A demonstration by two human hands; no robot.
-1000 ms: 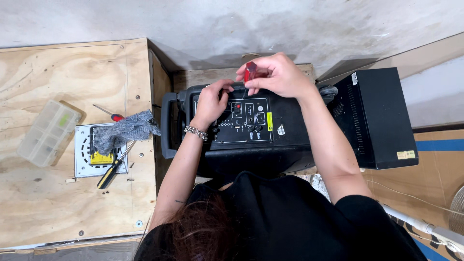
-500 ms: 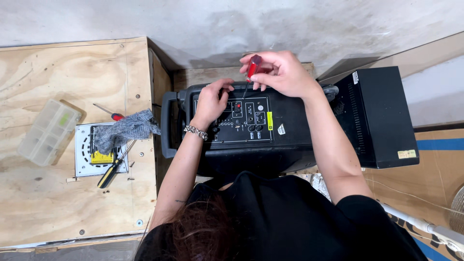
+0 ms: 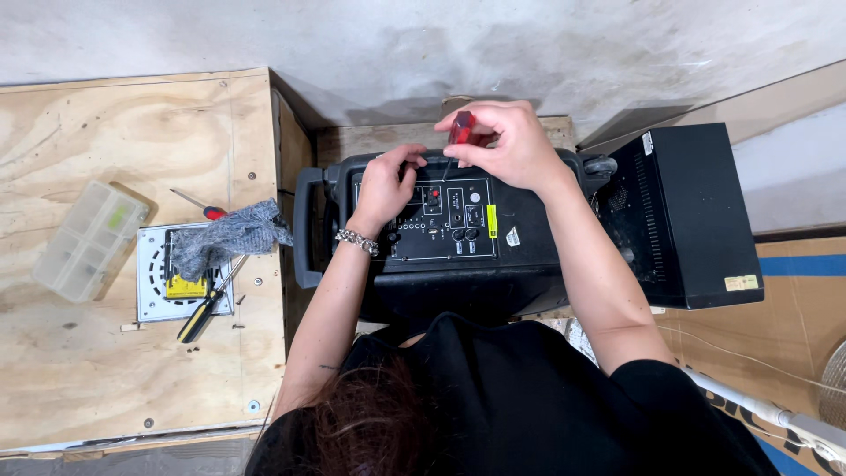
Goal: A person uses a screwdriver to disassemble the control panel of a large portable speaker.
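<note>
Both hands were on the black speaker (image 3: pixel 441 256), which lay on its back between the plywood table (image 3: pixel 132 132) and a second black box (image 3: pixel 687 211) to its right.

Right hand (image 3: pixel 507 145) was clenched around a red-handled screwdriver (image 3: pixel 459 128), tip down at the top edge of the control panel (image 3: pixel 427 220). Left hand (image 3: pixel 392 181) was pressed on the panel's upper left, fingers curled over the edge; we couldn't tell if it pinched anything small there.

Progress, our read: panel was seated in the cabinet, not lifted. We were working a fastener at the top edge; whether other screws were in or out, too small to tell. No loose screws visible around the speaker.

Count:
- 1 speaker, 1 black box beside it
- 3 screwdrivers: 1 in the right hand, 1 small red-handled (image 3: pixel 201 205) on the table, 1 black-and-yellow (image 3: pixel 204 308) lying across the white plate
- 1 white square plate (image 3: pixel 154 300) with a round grille pattern
- 1 grey rag (image 3: pixel 229 240) bunched on that plate
- 1 clear plastic parts box (image 3: pixel 88 240), lid shut, contents unclear
- 1 bracelet (image 3: pixel 357 241) on the left wrist
</note>
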